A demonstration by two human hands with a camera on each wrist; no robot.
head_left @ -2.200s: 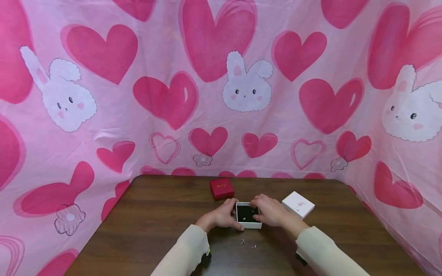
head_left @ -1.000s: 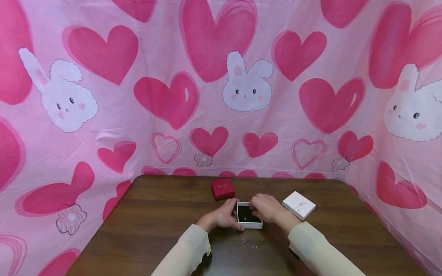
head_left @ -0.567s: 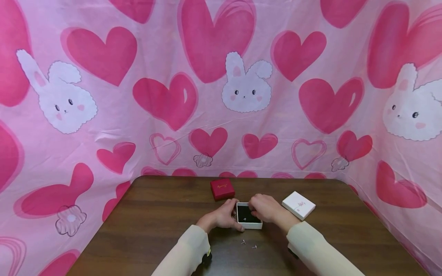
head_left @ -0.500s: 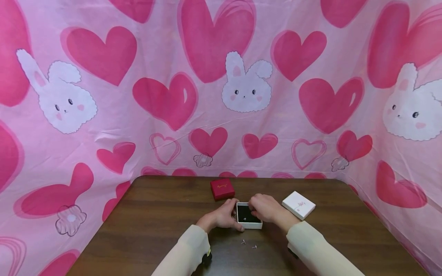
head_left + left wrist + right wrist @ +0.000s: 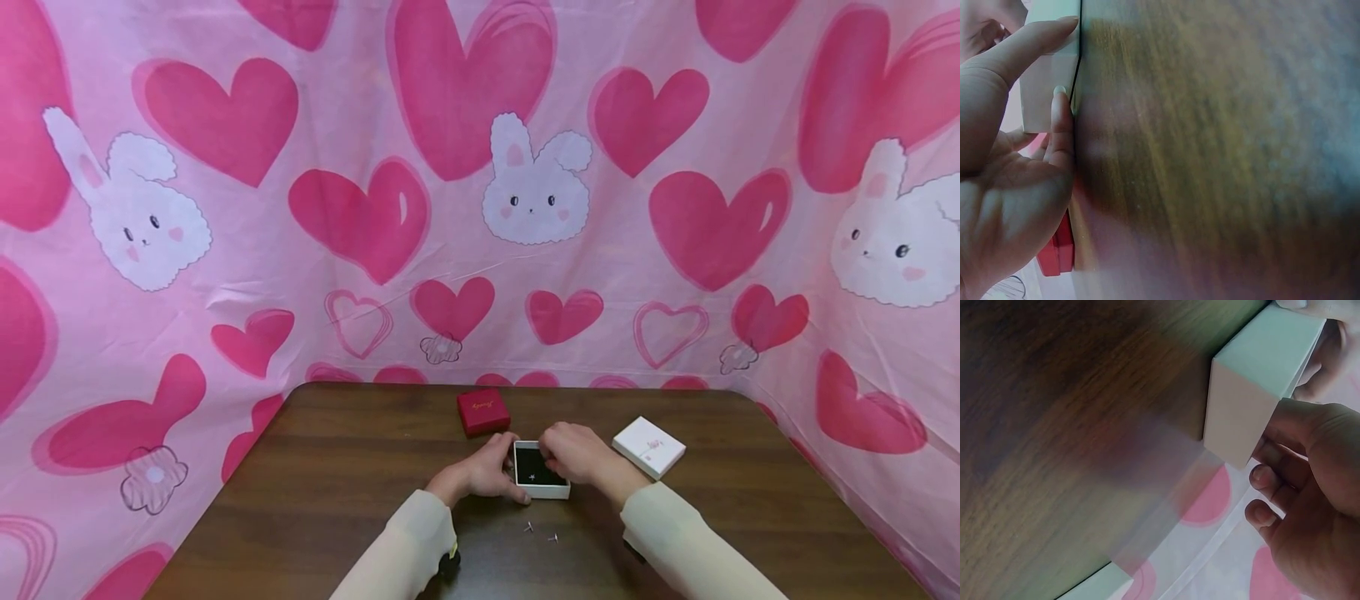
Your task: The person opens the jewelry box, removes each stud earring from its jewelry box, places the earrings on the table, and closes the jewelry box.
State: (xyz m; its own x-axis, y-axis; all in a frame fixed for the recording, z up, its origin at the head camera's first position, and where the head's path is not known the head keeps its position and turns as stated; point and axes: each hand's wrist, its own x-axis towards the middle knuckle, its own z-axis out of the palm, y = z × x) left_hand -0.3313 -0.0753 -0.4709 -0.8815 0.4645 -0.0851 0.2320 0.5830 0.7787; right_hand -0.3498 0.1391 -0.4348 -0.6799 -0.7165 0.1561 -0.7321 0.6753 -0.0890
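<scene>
A small white jewelry box (image 5: 543, 492), lidless with a black insert (image 5: 530, 462), sits on the table. My left hand (image 5: 487, 468) grips its left side, thumb along the front wall and fingers at the side and back. One small star-shaped stud earring (image 5: 532, 477) shows on the insert. My right hand (image 5: 579, 452) reaches over the box's right side, thumb and index finger dipping inside. In the right wrist view its other fingers (image 5: 1264, 515) curl loosely outside the wall. Its fingertips are hidden, so I cannot tell what they hold. Two tiny silvery studs (image 5: 528, 527) lie in front of the box.
A red box (image 5: 483, 412) with gold script stands behind the white box. To the right lies a white lid (image 5: 649, 447) with a pink print. Pink heart-and-rabbit cloth (image 5: 536, 317) hangs around the brown wooden table (image 5: 360, 467).
My right hand has moved slightly left and its fingers have gone down into the box, covering a second star stud seen on the insert before. My left hand stays put.
</scene>
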